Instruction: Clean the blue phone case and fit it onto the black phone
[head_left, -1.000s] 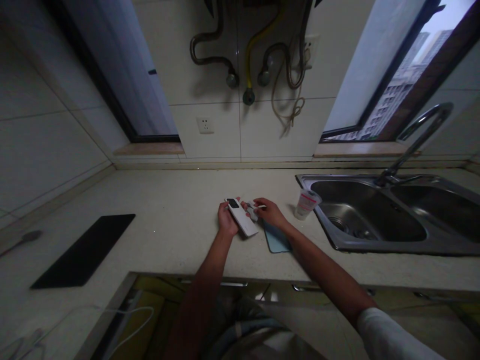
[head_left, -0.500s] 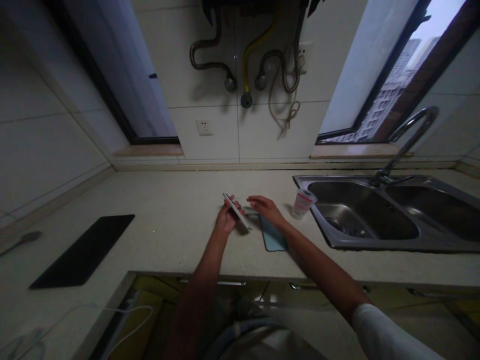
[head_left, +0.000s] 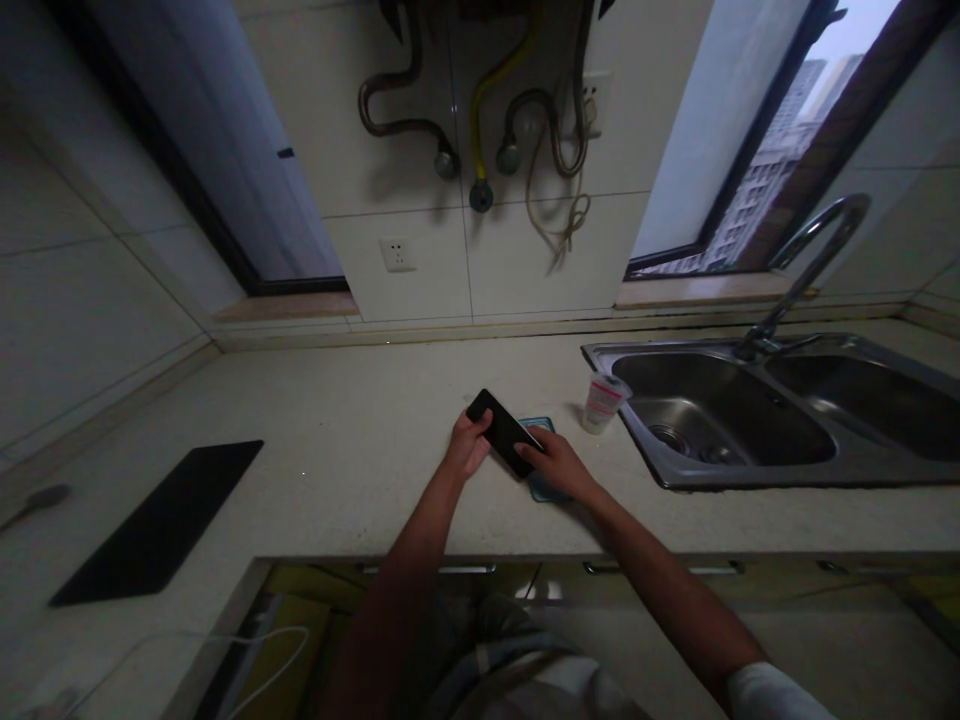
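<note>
Smartphone (head_left: 504,432) sat in our left hand (head_left: 469,447), fingers clenched round it, long axis running ten to four o'clock — its lower end touching our right hand (head_left: 559,465), whose grip we could not tell.

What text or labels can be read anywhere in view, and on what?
No text is fully legible.
Plastic cup: red print on its white label, too small and blurred to read.
Black phone: dark face, no text shows.
Wall socket: no markings can be made out.
</note>
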